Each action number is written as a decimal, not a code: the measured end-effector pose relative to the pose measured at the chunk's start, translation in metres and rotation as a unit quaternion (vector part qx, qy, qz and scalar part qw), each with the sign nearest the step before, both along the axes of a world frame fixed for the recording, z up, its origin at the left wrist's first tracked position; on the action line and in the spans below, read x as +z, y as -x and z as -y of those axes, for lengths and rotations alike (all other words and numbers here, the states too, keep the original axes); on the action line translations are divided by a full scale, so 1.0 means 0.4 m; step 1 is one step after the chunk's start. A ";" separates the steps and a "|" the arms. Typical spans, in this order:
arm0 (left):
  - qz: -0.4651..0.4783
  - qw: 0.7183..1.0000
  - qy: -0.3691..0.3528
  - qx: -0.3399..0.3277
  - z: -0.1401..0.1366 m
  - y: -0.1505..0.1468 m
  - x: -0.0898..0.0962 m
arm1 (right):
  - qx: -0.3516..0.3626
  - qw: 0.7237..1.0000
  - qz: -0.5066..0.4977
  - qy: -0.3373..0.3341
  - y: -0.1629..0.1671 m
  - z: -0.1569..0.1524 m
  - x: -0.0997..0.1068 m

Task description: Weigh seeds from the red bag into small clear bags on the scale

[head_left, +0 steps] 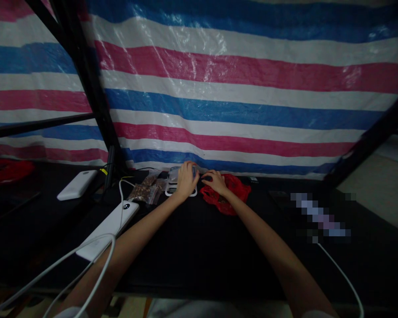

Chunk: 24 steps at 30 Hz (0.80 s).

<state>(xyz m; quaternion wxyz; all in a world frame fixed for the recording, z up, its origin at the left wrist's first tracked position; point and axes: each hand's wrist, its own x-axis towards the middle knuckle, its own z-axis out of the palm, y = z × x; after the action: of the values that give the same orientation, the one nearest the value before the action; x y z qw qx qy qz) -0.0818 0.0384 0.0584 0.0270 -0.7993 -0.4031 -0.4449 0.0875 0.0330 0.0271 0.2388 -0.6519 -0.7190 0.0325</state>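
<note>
My left hand [186,181] reaches over a small white scale [167,193] at the back of the black table, its fingers curled round a clear plastic bag [174,175] on top. The hand hides part of the bag and scale. My right hand [216,182] is just to the right, above the near-left part of an opened red plastic bag [240,191]. Its thumb and fingers come together toward the left hand; whatever they may pinch is too small and dark to make out. Left of the scale lie several clear zip bags [142,193] of small brown pieces.
A white power bank [78,184] and a longer white device [108,229] with a white cable [114,247] lie at left. Another red bag [8,171] sits far left. A blurred-out phone [318,214] is at right. Black posts [97,101] stand before a striped sheet [235,101].
</note>
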 end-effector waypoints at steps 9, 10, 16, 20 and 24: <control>-0.033 0.995 0.053 -0.078 0.086 -0.093 -0.063 | -0.015 0.999 0.042 0.032 -0.016 0.002 0.021; -0.032 0.995 0.062 -0.075 0.086 -0.097 -0.066 | -0.010 0.998 0.037 0.045 -0.015 0.000 0.021; -0.014 0.992 0.115 -0.049 0.082 -0.133 -0.087 | -0.071 0.990 -0.111 -0.049 -0.045 -0.009 0.018; 0.004 0.989 0.142 -0.032 0.076 -0.176 -0.099 | -0.057 0.935 -0.333 -0.106 -0.132 -0.004 0.051; -0.002 0.977 0.214 0.005 0.054 -0.233 -0.098 | 0.025 0.934 -0.353 -0.054 -0.204 0.060 0.074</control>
<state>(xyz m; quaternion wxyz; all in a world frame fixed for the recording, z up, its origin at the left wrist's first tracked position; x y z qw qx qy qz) 0.0114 0.0166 0.0194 -0.1421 -0.7853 -0.4929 -0.3465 0.1690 0.0090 0.0568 0.5114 -0.5662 -0.6050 0.2279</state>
